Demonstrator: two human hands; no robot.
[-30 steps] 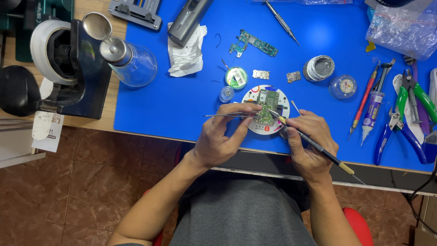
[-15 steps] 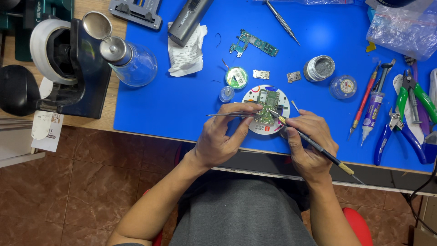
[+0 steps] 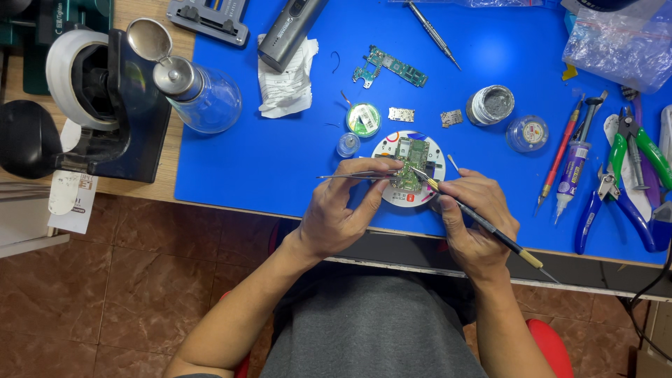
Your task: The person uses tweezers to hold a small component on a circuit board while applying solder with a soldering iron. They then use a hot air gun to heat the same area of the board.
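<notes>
Scarcely anything is seen to differ from the two earlier views: the same pose is kept over the round white work disc (image 3: 408, 171), so the fine work on the board appears to be held steady rather than finished.

The small green circuit board (image 3: 411, 159) is laid on the middle of that disc, and both tools are brought to it. The left hand (image 3: 343, 210) is closed around thin metal tweezers (image 3: 357, 176), pinched between thumb and forefinger, with the tips reaching onto the board from the disc's left side. The right hand (image 3: 476, 220) is curled in a pen grip on a slim dark-handled probe tool (image 3: 490, 227), whose point is set against the board near its lower right; whether it actually touches cannot be told.

Just up and left of the disc, a small green round tin (image 3: 363, 118) and a clear little cap (image 3: 347, 145) are seen. Further up from the disc, a second, longer circuit board (image 3: 389, 67) is lying on the blue mat (image 3: 280, 161). Well to the right of the disc, pliers with coloured handles (image 3: 630, 175) are laid out.
</notes>
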